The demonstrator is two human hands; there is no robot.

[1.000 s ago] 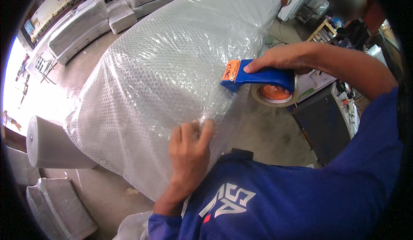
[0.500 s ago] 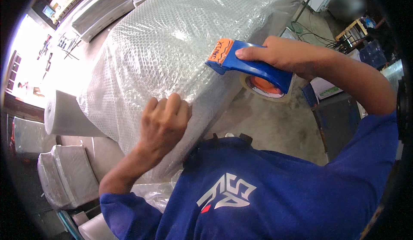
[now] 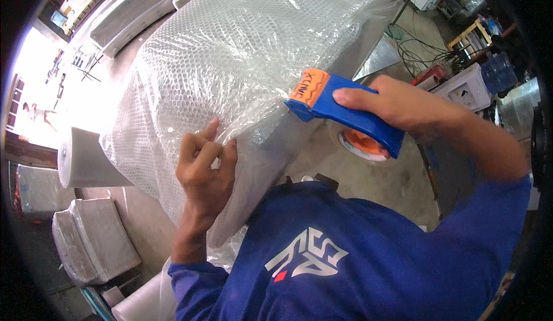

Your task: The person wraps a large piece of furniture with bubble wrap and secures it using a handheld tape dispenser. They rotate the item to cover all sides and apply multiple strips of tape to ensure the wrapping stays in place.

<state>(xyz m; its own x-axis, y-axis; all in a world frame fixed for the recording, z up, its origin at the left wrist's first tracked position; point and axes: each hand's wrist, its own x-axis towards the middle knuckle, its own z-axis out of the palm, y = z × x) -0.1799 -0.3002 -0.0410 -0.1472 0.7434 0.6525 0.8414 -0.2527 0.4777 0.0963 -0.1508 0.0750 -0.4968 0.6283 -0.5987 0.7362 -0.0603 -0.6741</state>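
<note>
A large piece covered in clear bubble wrap (image 3: 190,85) slants across the middle, the film creased and shiny near its close edge. My right hand (image 3: 397,105) is wrapped around a blue tape dispenser (image 3: 360,111) with an orange label on its front end. A roll of tape (image 3: 364,145) hangs under its body. The dispenser's front end is at the wrap's edge; whether it touches is hard to tell. At the near side, my left hand (image 3: 206,171) pinches the bubble wrap with bent fingers, its index finger pointing up along the film.
A roll of white wrapping (image 3: 89,158) stands to the left. Wrapped pieces (image 3: 101,237) sit at lower left, another long one (image 3: 132,16) at the back. Cables (image 3: 415,44) and a blue water jug (image 3: 499,73) are at right. A person (image 3: 40,114) shows far left.
My right hand and the dispenser have come nearer and slightly right. My left hand has shifted a little left, turned upright and raised its index finger.
</note>
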